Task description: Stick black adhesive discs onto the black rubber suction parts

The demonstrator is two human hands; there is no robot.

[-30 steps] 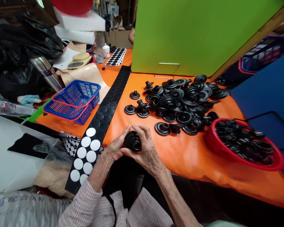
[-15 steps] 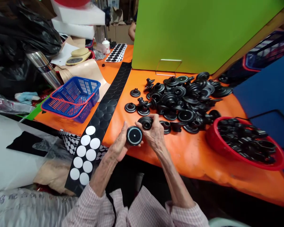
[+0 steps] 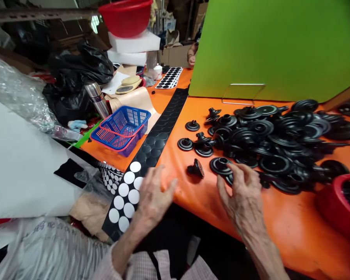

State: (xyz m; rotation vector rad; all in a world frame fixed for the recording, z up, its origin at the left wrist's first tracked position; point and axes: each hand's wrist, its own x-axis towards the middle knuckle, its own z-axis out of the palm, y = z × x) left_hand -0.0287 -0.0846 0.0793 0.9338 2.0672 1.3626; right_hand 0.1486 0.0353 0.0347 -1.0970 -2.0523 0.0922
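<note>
My left hand (image 3: 154,196) is blurred, its fingers apart, over the right edge of a long black sheet of round stickers (image 3: 151,149). White circles show on the sheet's near part, some hidden by this hand. My right hand (image 3: 245,190) hovers with fingers spread at the near side of a pile of black round plastic parts (image 3: 259,134). Its fingertips are close to a flat black disc with a raised hub (image 3: 220,165); I cannot tell whether they touch. A single black disc part (image 3: 196,168) lies tipped on its side between my hands.
On the left stands a blue basket (image 3: 121,130) with a red handle, near a steel thermos (image 3: 96,97). A red tub (image 3: 338,206) is at the right edge. Behind the pile rises a green board (image 3: 268,50). Another person's hand (image 3: 191,56) shows beyond it.
Both hands have let go of the black disc parts they held and moved apart, left hand toward the sticker sheet, right hand toward the pile. The view has swung left.
</note>
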